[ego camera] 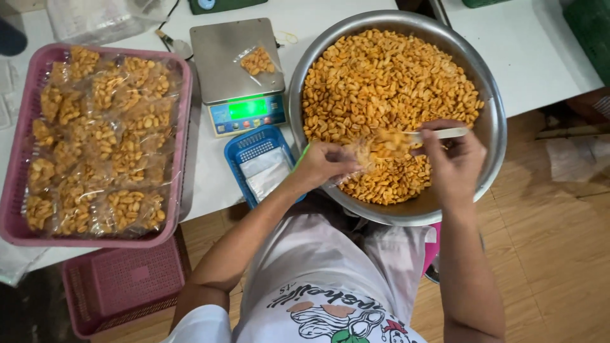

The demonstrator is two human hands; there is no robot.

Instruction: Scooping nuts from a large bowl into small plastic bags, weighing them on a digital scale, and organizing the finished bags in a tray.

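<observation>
A large metal bowl [492, 121] full of fried golden nuts [381, 82] sits in front of me. My left hand [321, 164] holds a small clear plastic bag [362, 152] open over the nuts. My right hand [451, 162] grips a pale spoon [445, 133] and tips nuts toward the bag's mouth; the motion is blurred. On a steel digital scale [219, 63] with a lit green display lies one small filled bag [257, 61].
A pink basket [16, 190] at the left holds several sealed bags of nuts. A blue basket [238, 152] with empty clear bags stands below the scale. Another pink basket [121, 286] lies under the white table's edge. Wooden floor shows at right.
</observation>
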